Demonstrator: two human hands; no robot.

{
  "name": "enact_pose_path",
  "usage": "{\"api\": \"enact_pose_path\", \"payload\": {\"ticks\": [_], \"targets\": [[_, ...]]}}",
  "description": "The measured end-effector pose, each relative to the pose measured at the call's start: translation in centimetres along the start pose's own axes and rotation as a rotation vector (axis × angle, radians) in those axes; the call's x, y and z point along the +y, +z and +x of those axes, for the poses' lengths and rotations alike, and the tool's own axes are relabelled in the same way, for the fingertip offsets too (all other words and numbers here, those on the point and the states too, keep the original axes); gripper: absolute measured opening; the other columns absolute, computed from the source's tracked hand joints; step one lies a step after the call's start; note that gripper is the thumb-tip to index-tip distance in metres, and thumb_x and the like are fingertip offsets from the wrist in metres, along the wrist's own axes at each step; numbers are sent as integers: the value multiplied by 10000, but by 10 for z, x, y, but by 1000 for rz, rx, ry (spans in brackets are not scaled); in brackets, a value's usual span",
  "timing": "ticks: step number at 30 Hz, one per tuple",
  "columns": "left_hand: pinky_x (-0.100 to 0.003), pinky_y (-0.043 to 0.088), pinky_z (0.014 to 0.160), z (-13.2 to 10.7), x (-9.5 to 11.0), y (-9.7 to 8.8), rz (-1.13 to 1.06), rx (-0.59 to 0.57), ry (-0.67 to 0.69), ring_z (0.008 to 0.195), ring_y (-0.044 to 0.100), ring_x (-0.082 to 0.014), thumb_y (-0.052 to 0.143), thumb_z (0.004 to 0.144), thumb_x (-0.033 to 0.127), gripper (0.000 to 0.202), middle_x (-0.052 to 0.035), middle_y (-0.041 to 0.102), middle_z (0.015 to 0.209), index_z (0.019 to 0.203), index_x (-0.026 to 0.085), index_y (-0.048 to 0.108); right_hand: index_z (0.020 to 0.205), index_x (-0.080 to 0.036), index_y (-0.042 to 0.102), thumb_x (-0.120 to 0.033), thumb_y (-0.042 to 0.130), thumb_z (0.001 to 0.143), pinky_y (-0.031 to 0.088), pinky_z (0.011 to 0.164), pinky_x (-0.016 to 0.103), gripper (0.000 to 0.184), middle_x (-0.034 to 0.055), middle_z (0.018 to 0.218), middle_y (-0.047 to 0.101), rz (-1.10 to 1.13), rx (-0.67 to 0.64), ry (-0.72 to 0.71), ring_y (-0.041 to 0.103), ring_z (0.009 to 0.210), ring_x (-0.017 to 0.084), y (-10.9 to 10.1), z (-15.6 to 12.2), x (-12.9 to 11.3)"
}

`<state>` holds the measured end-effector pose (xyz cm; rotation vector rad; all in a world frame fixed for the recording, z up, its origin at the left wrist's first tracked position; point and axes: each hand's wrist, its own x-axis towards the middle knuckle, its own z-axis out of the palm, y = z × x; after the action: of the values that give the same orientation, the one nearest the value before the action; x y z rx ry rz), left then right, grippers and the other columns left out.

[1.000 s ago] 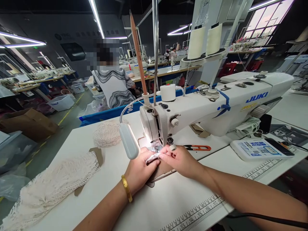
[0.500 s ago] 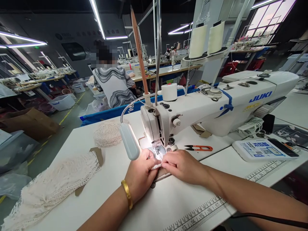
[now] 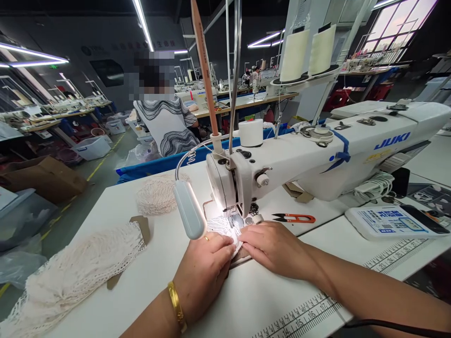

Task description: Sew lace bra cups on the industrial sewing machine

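A white JUKI sewing machine (image 3: 317, 155) stands on the white table (image 3: 246, 300). Under its needle lies a small piece of white lace (image 3: 223, 227), lit by the machine's lamp (image 3: 189, 210). My left hand (image 3: 204, 270), with a gold bangle on the wrist, rests curled just left of the lace, fingertips pressing on its near edge. My right hand (image 3: 275, 246) lies beside it on the right, fingers pressed down on the same piece. Both hands touch each other in front of the presser foot.
A heap of cream lace (image 3: 70, 277) lies at the table's left, a smaller lace bundle (image 3: 157, 195) behind it. Red thread snips (image 3: 294, 218) and a control panel (image 3: 391, 220) sit to the right. Another person in a striped top (image 3: 167, 124) sits at the bench ahead.
The lace, first held up off the table in pinched fingers, now lies flat under the needle. Both hands have lowered and drawn slightly back toward me, pressing it down.
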<state>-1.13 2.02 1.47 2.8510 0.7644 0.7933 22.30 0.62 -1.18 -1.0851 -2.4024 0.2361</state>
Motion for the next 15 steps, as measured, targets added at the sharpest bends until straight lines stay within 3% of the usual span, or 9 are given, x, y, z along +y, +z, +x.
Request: {"api": "enact_pose_path", "payload": {"ticks": [7,15], "targets": [[-379,505,720,3,-4,0,64,-2,2,825,716,-219,447,1055,94,294,-58,814,1033,1034,174,729,903,-210,658,-119,524,1005,355,681,341,191,2,812,665,-66,3,30,539,722,190,0,3,0],[-362,523,818,3,-1,-2,54,13,86,853,717,-197,480,996,13,290,-46,818,1025,1022,178,717,799,-221,574,-79,533,938,313,650,337,203,1,776,621,-137,6,-49,507,716,190,-1,0,0]]}}
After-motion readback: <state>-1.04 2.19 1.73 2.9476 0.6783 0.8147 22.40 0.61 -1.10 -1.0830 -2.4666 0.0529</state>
